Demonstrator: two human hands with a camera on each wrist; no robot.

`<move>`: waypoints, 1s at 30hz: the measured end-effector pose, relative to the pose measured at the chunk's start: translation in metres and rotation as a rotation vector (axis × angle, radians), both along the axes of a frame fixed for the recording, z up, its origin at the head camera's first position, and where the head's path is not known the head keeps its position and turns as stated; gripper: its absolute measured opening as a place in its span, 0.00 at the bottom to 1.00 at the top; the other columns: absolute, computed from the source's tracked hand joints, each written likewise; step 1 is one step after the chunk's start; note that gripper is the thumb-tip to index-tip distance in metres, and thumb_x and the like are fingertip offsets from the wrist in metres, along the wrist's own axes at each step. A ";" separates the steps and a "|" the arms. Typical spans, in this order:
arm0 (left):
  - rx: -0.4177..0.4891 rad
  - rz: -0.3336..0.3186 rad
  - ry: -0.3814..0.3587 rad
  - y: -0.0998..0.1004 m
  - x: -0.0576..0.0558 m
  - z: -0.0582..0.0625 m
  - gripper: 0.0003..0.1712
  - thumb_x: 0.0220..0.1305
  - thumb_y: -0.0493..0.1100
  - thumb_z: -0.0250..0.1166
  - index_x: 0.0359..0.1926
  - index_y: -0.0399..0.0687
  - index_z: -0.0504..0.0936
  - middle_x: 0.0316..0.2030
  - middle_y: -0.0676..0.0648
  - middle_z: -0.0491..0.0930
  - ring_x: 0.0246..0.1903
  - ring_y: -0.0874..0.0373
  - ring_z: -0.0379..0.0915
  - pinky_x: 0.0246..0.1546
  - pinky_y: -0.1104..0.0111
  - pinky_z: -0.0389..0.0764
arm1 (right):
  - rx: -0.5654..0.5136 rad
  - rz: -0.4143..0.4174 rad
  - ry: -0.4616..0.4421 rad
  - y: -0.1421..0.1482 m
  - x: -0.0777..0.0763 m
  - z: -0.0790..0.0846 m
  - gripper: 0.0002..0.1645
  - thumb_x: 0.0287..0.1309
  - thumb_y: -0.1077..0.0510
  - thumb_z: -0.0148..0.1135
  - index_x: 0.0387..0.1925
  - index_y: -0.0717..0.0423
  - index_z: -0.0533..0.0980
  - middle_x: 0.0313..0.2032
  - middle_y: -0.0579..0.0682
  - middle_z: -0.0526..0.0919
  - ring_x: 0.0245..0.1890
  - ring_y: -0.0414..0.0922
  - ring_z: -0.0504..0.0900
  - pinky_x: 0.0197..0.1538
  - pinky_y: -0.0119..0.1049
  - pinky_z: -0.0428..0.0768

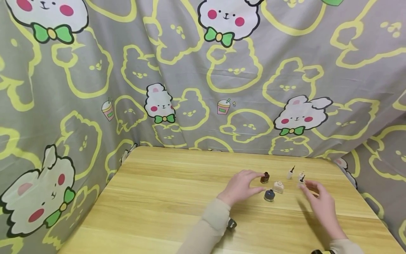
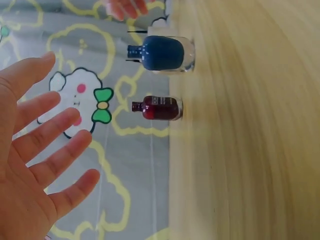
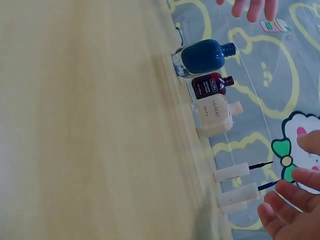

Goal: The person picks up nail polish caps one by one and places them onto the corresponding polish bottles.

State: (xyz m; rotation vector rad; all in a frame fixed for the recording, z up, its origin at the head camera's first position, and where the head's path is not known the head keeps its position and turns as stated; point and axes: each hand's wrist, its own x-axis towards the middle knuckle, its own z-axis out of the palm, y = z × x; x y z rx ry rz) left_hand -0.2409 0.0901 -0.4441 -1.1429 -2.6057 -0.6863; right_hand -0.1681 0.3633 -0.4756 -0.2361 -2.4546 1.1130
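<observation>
Three uncapped nail polish bottles stand upright on the table: a dark red one (image 1: 264, 178), a dark blue one (image 1: 269, 195) and a cream one (image 1: 278, 187). My left hand (image 1: 241, 187) reaches toward the red and blue bottles, fingers spread and holding nothing; in the left wrist view they are apart from the glass. To the right, white brush caps (image 3: 231, 172) stand upside down, with dark brushes pointing up on two of them. My right hand (image 1: 321, 201) is beside the nearest cap (image 1: 301, 182), its fingers loosely extended in the right wrist view (image 3: 300, 200).
The wood-grain table (image 1: 158, 197) stretches away to the left of the bottles. A grey curtain (image 1: 190, 70) with rabbit prints hangs along its back and sides. A small black object (image 1: 232, 224) shows beside my left sleeve.
</observation>
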 end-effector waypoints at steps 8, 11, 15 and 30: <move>0.183 0.045 -0.224 0.011 -0.003 -0.005 0.31 0.61 0.62 0.64 0.63 0.59 0.75 0.59 0.59 0.78 0.56 0.64 0.76 0.58 0.71 0.74 | -0.232 -0.029 -0.099 0.008 -0.008 -0.006 0.37 0.67 0.46 0.57 0.64 0.70 0.62 0.43 0.30 0.73 0.38 0.15 0.67 0.38 0.14 0.74; 0.268 0.059 -0.315 0.016 -0.004 -0.010 0.31 0.60 0.61 0.66 0.62 0.59 0.76 0.59 0.58 0.78 0.55 0.63 0.76 0.55 0.72 0.75 | -0.316 -0.034 -0.104 0.010 -0.013 -0.008 0.37 0.66 0.47 0.58 0.64 0.71 0.62 0.40 0.25 0.70 0.37 0.17 0.69 0.39 0.15 0.75; 0.389 0.070 -0.460 0.020 -0.003 -0.019 0.32 0.57 0.59 0.69 0.62 0.59 0.76 0.58 0.57 0.78 0.56 0.60 0.74 0.55 0.69 0.76 | -0.368 -0.074 -0.132 0.011 -0.019 -0.013 0.37 0.65 0.48 0.60 0.64 0.69 0.62 0.41 0.29 0.72 0.36 0.18 0.68 0.39 0.13 0.73; 0.649 0.081 -0.719 0.033 -0.001 -0.048 0.31 0.53 0.50 0.75 0.59 0.57 0.79 0.56 0.52 0.80 0.58 0.51 0.73 0.52 0.68 0.76 | -0.402 -0.121 -0.234 0.015 -0.039 -0.024 0.40 0.65 0.49 0.61 0.69 0.65 0.59 0.55 0.50 0.72 0.39 0.21 0.65 0.43 0.12 0.67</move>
